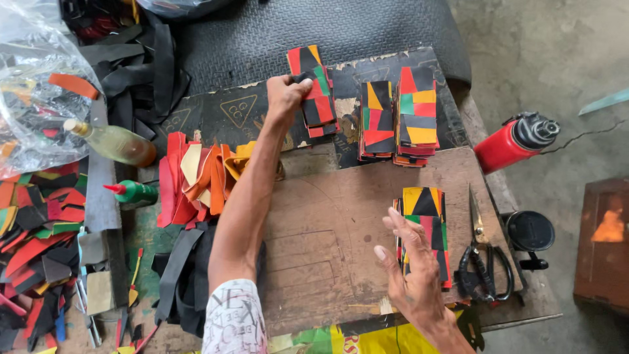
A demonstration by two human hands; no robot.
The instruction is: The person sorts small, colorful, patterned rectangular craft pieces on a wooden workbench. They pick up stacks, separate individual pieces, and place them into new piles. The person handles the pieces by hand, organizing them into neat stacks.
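Reaching far forward, left hand [286,94] with arm outstretched, fingers closed on a stack of patchwork leather pieces in red, black, yellow and green [314,92] at the far edge of the worn wooden counter [327,223]. Hovering nearer, right hand [409,269] spread wide, fingertips touching a similar multicoloured stack [426,210], beside black-handled scissors [481,262].

**A small craft workshop for patchwork pieces**

A worn wooden surface [354,216] carries stacks of patchwork panels [417,115] in red, yellow, green and black. Loose offcuts [196,177] and black strips [177,275] pile beside it, with scissors [481,262], a green glue bottle [134,192] and a clear bag of scraps [33,98]. The floor [557,59] is bare concrete.
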